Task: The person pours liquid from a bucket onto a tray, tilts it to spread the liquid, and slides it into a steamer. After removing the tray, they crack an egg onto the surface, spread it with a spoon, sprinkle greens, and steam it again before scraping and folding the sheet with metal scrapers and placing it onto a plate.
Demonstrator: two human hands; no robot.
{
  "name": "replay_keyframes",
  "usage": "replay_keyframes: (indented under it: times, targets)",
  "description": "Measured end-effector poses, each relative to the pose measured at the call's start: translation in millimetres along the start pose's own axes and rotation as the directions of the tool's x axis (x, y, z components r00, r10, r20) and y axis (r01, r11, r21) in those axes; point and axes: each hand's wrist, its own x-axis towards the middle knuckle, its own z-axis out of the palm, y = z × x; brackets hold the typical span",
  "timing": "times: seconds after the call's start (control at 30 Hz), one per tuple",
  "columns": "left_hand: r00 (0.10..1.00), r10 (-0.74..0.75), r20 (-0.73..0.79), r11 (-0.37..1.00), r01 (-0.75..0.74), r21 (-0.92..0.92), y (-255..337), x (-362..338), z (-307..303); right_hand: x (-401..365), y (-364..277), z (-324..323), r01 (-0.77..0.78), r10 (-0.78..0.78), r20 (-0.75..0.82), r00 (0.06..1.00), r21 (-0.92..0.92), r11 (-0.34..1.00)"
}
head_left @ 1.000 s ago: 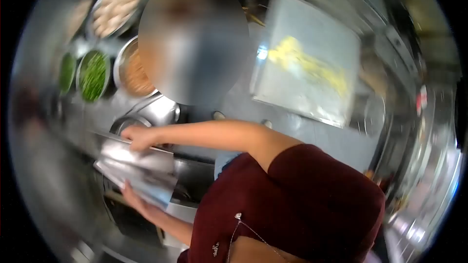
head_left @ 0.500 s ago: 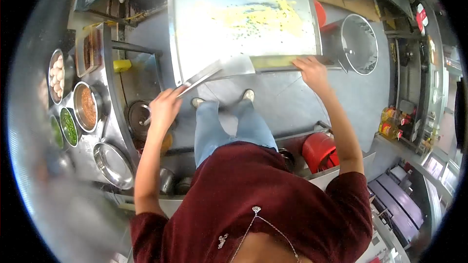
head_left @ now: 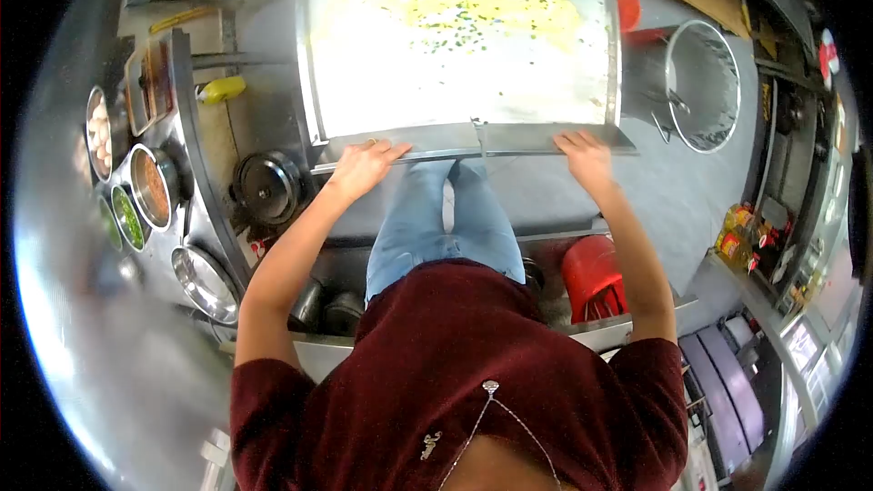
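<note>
A shallow metal tray (head_left: 382, 82) lies in front of me, with a thin pale layer streaked with yellow, probably egg, and green chopped bits (head_left: 464, 14). Along its near edge, two wide metal scrapers sit end to end, meeting near the middle. My left hand (head_left: 368, 166) is closed around the back edge of the left metal scraper (head_left: 441, 140), fingers on top. On the other side, my right hand (head_left: 585, 159) grips the right metal scraper (head_left: 518, 138) the same way. My thumbs are hidden beneath.
At left, a steel counter holds bowls of eggs (head_left: 98, 132), brown minced filling (head_left: 149, 186) and chopped greens (head_left: 127, 216), plus a pan (head_left: 205, 284). A tall metal pot (head_left: 700, 86) stands right of the tray. A red bucket (head_left: 593, 277) sits below, oil bottles (head_left: 738, 236) farther right.
My left hand has moved right and forward, bringing its tilted scraper level along the tray's near edge beside the other. My right hand has shifted slightly. The tray looks closer to my body.
</note>
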Motion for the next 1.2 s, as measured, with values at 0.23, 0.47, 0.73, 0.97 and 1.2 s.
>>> replay_keyframes:
  times: [0.23, 0.47, 0.73, 0.97, 1.2]
  targets:
    - [0.998, 0.065, -0.027, 0.997, -0.066, -0.036, -17.3, 1.7, -0.9, 29.7, -13.4, -3.6, 0.004, -0.003, 0.121, 0.993, -0.008, 1.000]
    - [0.988, 0.083, 0.129, 0.996, -0.085, 0.010, -29.3, -9.1, 9.7, 24.5, -22.9, 4.0, 0.079, -0.077, 0.051, 0.996, -0.042, 0.996]
    - [1.000, 0.022, 0.006, 0.997, -0.022, 0.070, -44.6, 24.0, -7.1, 54.3, -8.7, 7.2, 0.010, -0.008, 0.017, 1.000, -0.152, 0.988]
    - [1.000, 0.008, -0.027, 0.991, -0.004, 0.131, -41.7, 25.4, 19.1, 52.1, -9.0, 14.6, -0.009, 0.027, 0.089, 0.996, -0.196, 0.981]
    - [0.978, -0.032, -0.207, 0.999, 0.030, -0.013, -36.7, -3.8, -32.9, 45.1, -21.7, 7.2, 0.080, -0.084, 0.211, 0.974, 0.029, 0.996]
